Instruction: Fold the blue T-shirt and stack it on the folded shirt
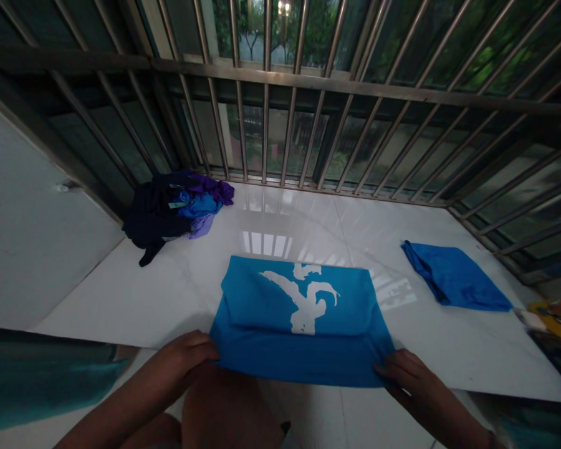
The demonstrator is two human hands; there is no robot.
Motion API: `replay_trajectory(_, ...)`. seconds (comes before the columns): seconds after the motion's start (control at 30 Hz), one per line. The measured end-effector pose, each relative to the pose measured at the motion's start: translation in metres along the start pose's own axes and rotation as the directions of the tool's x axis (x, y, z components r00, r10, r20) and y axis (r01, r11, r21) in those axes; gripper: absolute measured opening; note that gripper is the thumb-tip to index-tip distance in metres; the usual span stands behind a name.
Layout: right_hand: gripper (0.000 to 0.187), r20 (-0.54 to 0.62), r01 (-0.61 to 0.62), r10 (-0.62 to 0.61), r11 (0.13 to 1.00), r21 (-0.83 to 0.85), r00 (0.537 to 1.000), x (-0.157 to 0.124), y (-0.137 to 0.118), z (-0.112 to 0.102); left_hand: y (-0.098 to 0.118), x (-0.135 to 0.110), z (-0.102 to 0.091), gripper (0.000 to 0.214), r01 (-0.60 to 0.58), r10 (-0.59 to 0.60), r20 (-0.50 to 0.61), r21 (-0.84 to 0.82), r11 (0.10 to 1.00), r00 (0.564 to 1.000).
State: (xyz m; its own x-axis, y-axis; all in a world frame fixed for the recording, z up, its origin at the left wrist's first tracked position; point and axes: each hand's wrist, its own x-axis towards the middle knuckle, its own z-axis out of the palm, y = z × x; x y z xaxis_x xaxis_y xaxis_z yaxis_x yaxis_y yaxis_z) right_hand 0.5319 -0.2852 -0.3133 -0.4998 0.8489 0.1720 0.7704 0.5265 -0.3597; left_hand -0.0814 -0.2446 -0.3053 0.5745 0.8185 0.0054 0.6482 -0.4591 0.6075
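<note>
A bright blue T-shirt with a white print lies partly folded on the white ledge in front of me. My left hand pinches its near left corner. My right hand grips the near right corner. Both hands are closed on the fabric at the ledge's front edge, and the shirt's lower hem hangs slightly over it.
A heap of dark, purple and blue clothes sits at the back left. A folded blue garment lies to the right. Metal window bars fence the ledge behind and at the right. A yellow item shows at the far right.
</note>
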Motion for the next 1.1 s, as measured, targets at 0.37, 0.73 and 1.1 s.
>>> replay_trajectory(0.37, 0.055, 0.049, -0.638, 0.647, 0.732, 0.239, 0.761, 0.134, 0.021, -0.047, -0.007, 0.156, -0.069, 0.031, 0.326, -0.339, -0.021, -0.229, 0.917, 0.941)
replay_trajectory(0.73, 0.062, -0.233, -0.765, 0.735, 0.641, -0.07, 0.637, 0.126, -0.005, 0.017, -0.023, 0.113, -0.012, 0.029, 0.24, -0.305, -0.557, -0.189, 0.952, 0.772)
replay_trajectory(1.1, 0.046, -0.174, -0.888, 0.886, 0.45, 0.091, 0.431, 0.197, -0.016, -0.074, -0.029, 0.122, 0.001, 0.016, 0.054, -0.063, -0.56, -0.032, 0.998, 0.826)
